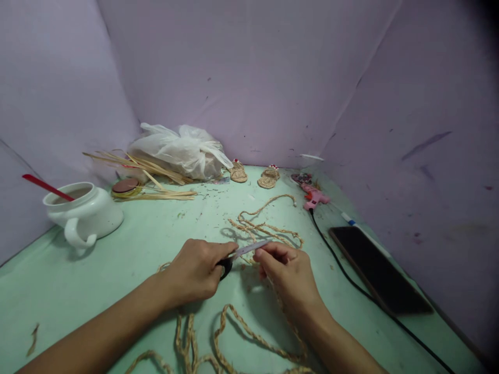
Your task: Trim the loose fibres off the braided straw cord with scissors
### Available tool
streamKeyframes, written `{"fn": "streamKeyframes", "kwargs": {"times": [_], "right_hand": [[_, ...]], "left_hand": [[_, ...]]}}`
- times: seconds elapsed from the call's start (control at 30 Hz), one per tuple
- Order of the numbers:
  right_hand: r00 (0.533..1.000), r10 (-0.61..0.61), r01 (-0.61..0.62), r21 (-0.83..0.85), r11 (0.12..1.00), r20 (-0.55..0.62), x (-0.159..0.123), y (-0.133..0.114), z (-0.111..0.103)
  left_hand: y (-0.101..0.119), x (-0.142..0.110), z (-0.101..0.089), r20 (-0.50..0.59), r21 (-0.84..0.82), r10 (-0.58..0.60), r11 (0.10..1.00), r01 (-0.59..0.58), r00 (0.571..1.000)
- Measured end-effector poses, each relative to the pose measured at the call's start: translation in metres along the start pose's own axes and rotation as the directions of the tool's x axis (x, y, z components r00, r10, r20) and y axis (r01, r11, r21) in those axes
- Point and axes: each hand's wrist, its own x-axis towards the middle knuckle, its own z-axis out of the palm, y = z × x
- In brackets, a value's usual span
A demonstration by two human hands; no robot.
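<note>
My left hand (198,267) is closed around the black handle of a pair of scissors (249,250), its index finger stretched along toward the blades. The metal blades point right, up to the fingertips of my right hand (286,270). That hand is pinched on a braided straw cord (298,337), which runs down beneath the wrist. Whether the blades touch the cord is hidden by the fingers. More of the braided cord lies in loose loops in front of me, and another stretch (268,228) curls on the table beyond my hands.
At left stands a white pot (105,210) with a red stick (47,187). Farther back are a round tin (127,187), straw strips (167,195), a white plastic bag (183,150) and two small woven sandals (268,177). A pink glue gun (315,197) and a phone (378,270) lie right.
</note>
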Motion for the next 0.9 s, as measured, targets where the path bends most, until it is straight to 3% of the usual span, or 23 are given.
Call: {"fn": "streamKeyframes", "kwargs": {"times": [0.1,0.23,0.47,0.53,0.63,0.7,0.8,0.9], "right_hand": [[0.993,0.108,-0.115,0.204,0.972,0.046,0.002,0.004,0.0],[0.977,0.194,-0.213,0.3,0.93,0.09,0.001,0.002,0.003],[0.985,0.142,-0.161,0.244,0.956,0.094,-0.001,0.003,0.004],[0.989,0.117,-0.136,0.237,0.962,0.09,-0.001,0.004,0.003],[0.982,0.109,-0.148,0.275,0.95,0.152,-0.001,0.002,0.002],[0.977,0.106,-0.158,0.296,0.942,0.184,-0.001,0.001,0.002],[0.977,0.096,-0.15,0.295,0.944,0.19,-0.002,0.001,0.003],[0.976,0.081,-0.132,0.249,0.96,0.204,-0.003,0.005,0.004]], "left_hand": [[-0.005,0.004,0.001,-0.113,-0.273,-0.145,0.956,0.11,0.983],[-0.008,0.01,0.004,-0.11,-0.632,-0.36,0.745,0.214,0.927],[-0.001,0.014,0.0,-0.033,-0.847,-0.552,0.457,0.27,0.833],[-0.002,0.014,0.0,-0.039,-0.832,-0.534,0.485,0.269,0.845],[-0.006,0.012,0.002,-0.077,-0.752,-0.429,0.618,0.231,0.9],[-0.007,0.012,0.003,-0.079,-0.721,-0.374,0.661,0.206,0.924],[-0.005,0.012,0.003,-0.071,-0.752,-0.396,0.625,0.212,0.916],[-0.002,0.012,0.003,-0.086,-0.83,-0.486,0.518,0.207,0.87]]}}
